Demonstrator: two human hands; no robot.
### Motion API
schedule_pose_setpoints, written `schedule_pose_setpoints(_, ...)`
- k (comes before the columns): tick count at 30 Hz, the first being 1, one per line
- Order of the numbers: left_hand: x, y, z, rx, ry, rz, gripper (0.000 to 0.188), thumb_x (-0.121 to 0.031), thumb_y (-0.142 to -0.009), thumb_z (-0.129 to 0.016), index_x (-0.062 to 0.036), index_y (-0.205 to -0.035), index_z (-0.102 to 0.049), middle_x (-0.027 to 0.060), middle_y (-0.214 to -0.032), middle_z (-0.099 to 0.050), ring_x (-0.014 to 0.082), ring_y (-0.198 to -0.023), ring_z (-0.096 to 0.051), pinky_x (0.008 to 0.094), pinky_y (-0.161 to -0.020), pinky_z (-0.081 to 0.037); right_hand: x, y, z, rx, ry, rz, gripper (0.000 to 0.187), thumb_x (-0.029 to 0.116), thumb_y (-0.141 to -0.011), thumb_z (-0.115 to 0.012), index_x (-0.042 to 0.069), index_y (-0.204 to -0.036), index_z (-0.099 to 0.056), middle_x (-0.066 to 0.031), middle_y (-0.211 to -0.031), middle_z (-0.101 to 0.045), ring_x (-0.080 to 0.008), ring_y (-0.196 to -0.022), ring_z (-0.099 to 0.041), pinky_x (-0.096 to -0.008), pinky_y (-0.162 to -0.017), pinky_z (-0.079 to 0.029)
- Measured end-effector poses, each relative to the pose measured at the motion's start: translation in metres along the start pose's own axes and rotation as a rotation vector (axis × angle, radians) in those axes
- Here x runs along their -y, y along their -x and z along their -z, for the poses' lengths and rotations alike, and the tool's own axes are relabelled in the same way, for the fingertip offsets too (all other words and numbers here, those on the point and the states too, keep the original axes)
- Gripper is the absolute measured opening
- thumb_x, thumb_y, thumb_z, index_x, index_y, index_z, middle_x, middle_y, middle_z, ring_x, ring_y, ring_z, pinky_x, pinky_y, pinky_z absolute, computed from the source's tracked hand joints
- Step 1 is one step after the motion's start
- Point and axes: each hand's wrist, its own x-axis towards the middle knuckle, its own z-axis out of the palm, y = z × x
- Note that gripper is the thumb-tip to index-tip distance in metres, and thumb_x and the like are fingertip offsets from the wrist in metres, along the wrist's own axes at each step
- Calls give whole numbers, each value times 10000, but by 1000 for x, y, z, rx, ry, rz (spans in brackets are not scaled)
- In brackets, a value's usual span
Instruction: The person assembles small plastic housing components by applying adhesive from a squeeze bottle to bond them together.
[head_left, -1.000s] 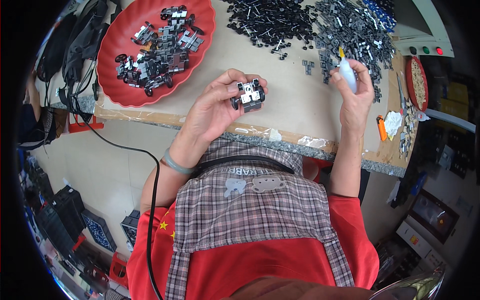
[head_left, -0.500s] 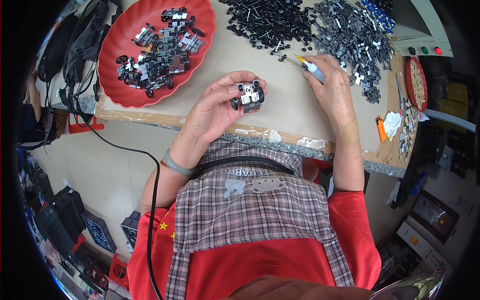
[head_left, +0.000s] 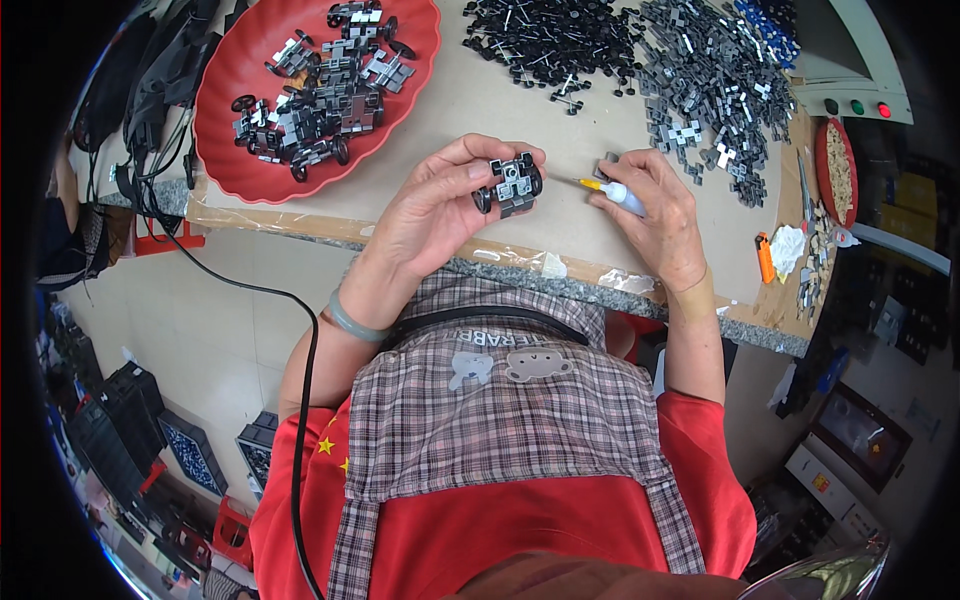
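My left hand (head_left: pixel 435 205) grips a small toy car chassis (head_left: pixel 516 182) with black wheels and grey plastic plates, its flat silvery face turned up. Across from it, my right hand (head_left: pixel 662 215) is closed around a small glue bottle (head_left: pixel 624 197) with a yellow tip. The thin nozzle points left toward the chassis, with a gap between them. A small grey plastic part (head_left: pixel 606 166) shows at the right fingertips, apparently pinched there too. Assembled chassis (head_left: pixel 345 105) lie heaped in a red scalloped bowl (head_left: pixel 225 90) at the far left.
Black wheels on metal axles (head_left: pixel 550 45) form a pile at the back, beside a heap of grey plastic parts (head_left: pixel 715 90). Toward the right edge are an orange lighter (head_left: pixel 765 258), white crumpled tissue (head_left: pixel 788 248) and a red dish (head_left: pixel 836 185). A black cable (head_left: pixel 245 293) hangs at left.
My right hand has come back from the parts piles toward the chassis, still with the glue bottle, and the grey part now shows at its fingertips. The chassis has shifted slightly right.
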Motion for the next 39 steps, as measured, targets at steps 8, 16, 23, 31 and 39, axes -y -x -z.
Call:
schedule_pose_setpoints(8, -1, 2, -4, -17, -15, -3, 255, -197, -869, -596, -23, -1055, -588, 227, -1207, -543, 298, -1107, -562, 394, -921, -496, 7, -3, 8, 77, -53, -138, 286, -74, -727, -660, 31, -992, -676, -103, -1013, -600, -223, -811, -618, -325, -716, -507)
schedule_pose_setpoints(16, 0, 4, -11, -73, 55, 90, 147, -128, -884, -582, -54, -1010, -606, 153, -1141, -612, 183, -1036, -593, 371, -898, -489, 22, -10, 6, 24, -282, -110, 329, -103, -679, -674, 18, -984, -657, -100, -1061, -595, -153, -813, -633, -249, -697, -518)
schedule_pose_setpoints(23, 5, 5, -14, -142, 28, 83, 140, -167, -880, -595, -71, -982, -582, 111, -1086, -610, 170, -973, -598, 344, -848, -506, 32, -9, -25, 12, -872, -42, 413, -174, -685, -645, -30, -1067, -582, -134, -1143, -547, -66, -773, -575, -206, -720, -485)
schedule_pose_setpoints(31, 6, 5, -22, -182, -15, 100, 80, -142, -885, -600, -70, -917, -606, 46, -965, -626, 114, -889, -594, 277, -774, -483, 22, -7, -37, -46, -937, 10, 402, -202, -679, -613, -22, -1034, -558, -170, -1145, -545, -66, -730, -550, -214, -713, -486)
schedule_pose_setpoints(39, 12, 5, -22, -200, -13, 70, 94, -136, -873, -637, -66, -925, -603, 43, -928, -624, 119, -878, -597, 295, -770, -499, 22, -7, -38, -53, -909, 38, 365, -188, -693, -621, -9, -1007, -570, -170, -1144, -563, -128, -840, -611, -235, -729, -506)
